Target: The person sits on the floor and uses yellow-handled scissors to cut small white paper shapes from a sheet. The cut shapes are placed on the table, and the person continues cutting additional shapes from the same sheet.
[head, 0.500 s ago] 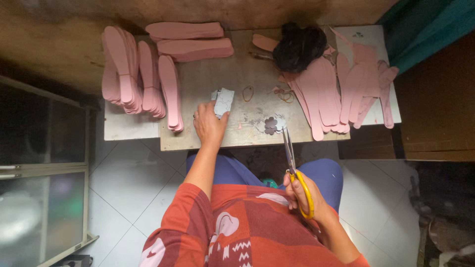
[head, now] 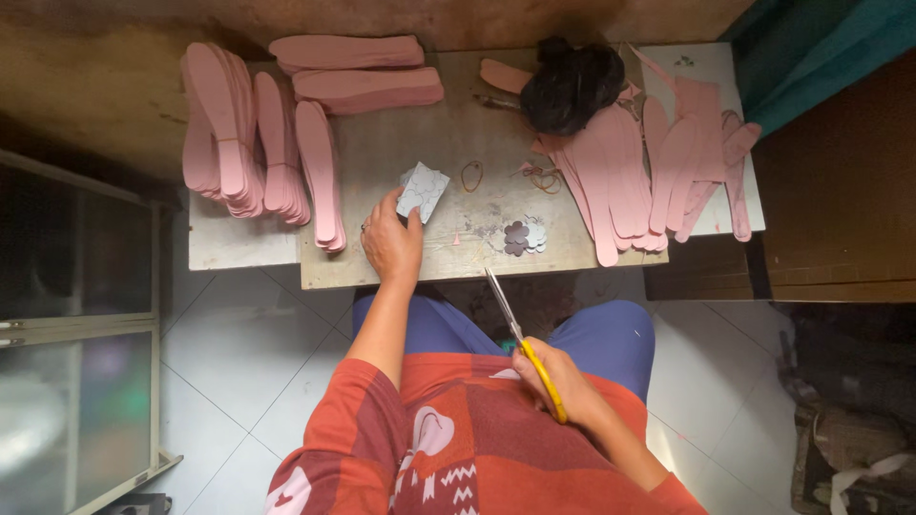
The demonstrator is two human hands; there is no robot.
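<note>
On the table, the left hand now pinches the small grey sheet by one corner, its grip closed on it and lifted slightly more than half a second ago. Over the lap, the right hand has kept its grip around the yellow-handled scissors, blades pointing toward the flower-shaped cutouts.

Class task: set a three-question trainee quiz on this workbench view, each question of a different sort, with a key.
1. True or false: the right hand holds yellow-handled scissors.
2. The left hand grips: A) a pink sole, B) a small grey sheet, C) a rubber band.
3. Fill in: the black bag lies at the table's ____ edge.

Key: 1 true; 2 B; 3 far.
</note>
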